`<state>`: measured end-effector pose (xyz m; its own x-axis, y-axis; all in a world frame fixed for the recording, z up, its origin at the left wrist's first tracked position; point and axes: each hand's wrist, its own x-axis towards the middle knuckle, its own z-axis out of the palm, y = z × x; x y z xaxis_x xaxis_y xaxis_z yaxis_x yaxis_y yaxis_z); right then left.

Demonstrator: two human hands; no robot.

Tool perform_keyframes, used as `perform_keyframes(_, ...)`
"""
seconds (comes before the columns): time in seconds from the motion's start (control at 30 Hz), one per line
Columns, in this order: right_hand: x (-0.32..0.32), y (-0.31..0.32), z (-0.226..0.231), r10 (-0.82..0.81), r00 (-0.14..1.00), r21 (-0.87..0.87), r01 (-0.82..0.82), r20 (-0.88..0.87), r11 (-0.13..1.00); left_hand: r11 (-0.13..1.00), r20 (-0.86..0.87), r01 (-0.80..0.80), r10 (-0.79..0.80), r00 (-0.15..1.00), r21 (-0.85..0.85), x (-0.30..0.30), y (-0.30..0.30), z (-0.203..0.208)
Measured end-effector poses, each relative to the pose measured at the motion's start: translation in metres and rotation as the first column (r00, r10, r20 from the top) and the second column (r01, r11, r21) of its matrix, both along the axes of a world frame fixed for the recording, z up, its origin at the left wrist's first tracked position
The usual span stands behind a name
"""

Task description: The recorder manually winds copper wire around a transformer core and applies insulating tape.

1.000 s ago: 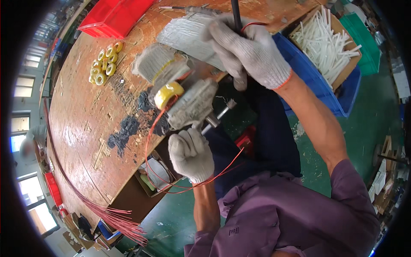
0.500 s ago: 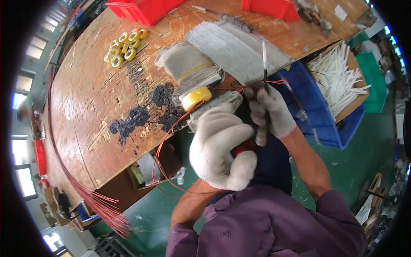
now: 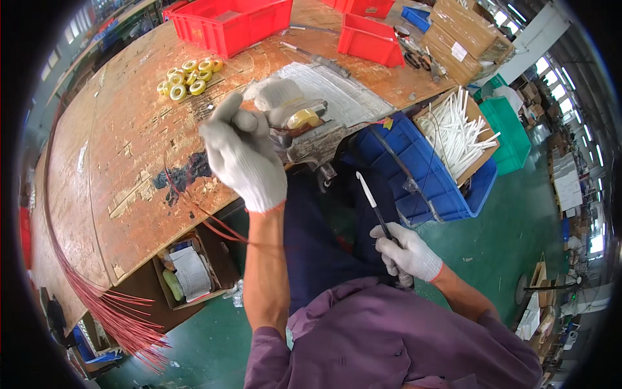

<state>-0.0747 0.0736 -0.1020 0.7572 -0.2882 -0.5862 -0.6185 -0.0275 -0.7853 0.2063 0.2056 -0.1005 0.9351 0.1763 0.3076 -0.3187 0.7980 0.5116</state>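
Note:
My left hand (image 3: 245,155), in a white knit glove, is raised over the table's near edge, left of a yellow tape roll (image 3: 303,119). Its fingers are half bent and apart, and nothing shows between them. Thin red wires (image 3: 217,225) curve beside that hand and pass by my forearm. My right hand (image 3: 408,251), gloved too, is closed around a slim rod tool (image 3: 368,192) with a white tip and dark handle, held low over my lap. At the table edge, a worn metal clamp-like fixture (image 3: 317,146) sits below the tape roll, next to grey cloth (image 3: 275,94).
Several yellow tape rolls (image 3: 188,79) lie left of a red bin (image 3: 233,29). A bundle of red wires (image 3: 123,318) hangs off the left edge. To the right, a blue crate (image 3: 421,172) carries a cardboard box of white tubes (image 3: 457,133). An open carton (image 3: 194,275) stands under the table.
My left hand has moved up and left, away from the front of the fixture. My right hand has lowered toward my lap with the rod tool. The red wires have shifted left.

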Motion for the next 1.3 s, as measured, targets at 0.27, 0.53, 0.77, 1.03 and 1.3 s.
perform_keyframes(0.27, 0.066, 0.006, 0.038, 0.130, 0.984, -0.030, -0.128, 0.118, 0.991, 0.945, -0.290, 0.230, -0.292, 0.911, -0.231, 0.023, 0.007, 0.033)
perform_keyframes(0.53, 0.119, 0.004, 0.021, 0.107, 0.961, 0.121, -0.142, 0.256, 0.982, 0.890, -0.255, 0.449, -0.455, 0.853, -0.084, 0.088, -0.032, 0.036)
perform_keyframes(0.77, 0.147, -0.009, 0.042, 0.093, 0.971, 0.142, -0.126, 0.220, 0.982, 0.788, -0.314, 0.614, -0.572, 0.757, 0.046, 0.118, -0.053, 0.033)
perform_keyframes(1.03, 0.140, -0.027, 0.054, 0.491, 0.842, -0.524, -0.320, 0.225, 0.789, 0.768, -0.321, 0.619, -0.552, 0.770, 0.164, 0.109, -0.061, 0.043)
perform_keyframes(1.3, 0.073, 0.013, 0.036, 0.366, 0.865, -0.502, -0.160, 0.344, 0.850, 0.735, -0.360, 0.479, -0.333, 0.872, 0.479, 0.041, -0.036, 0.047)
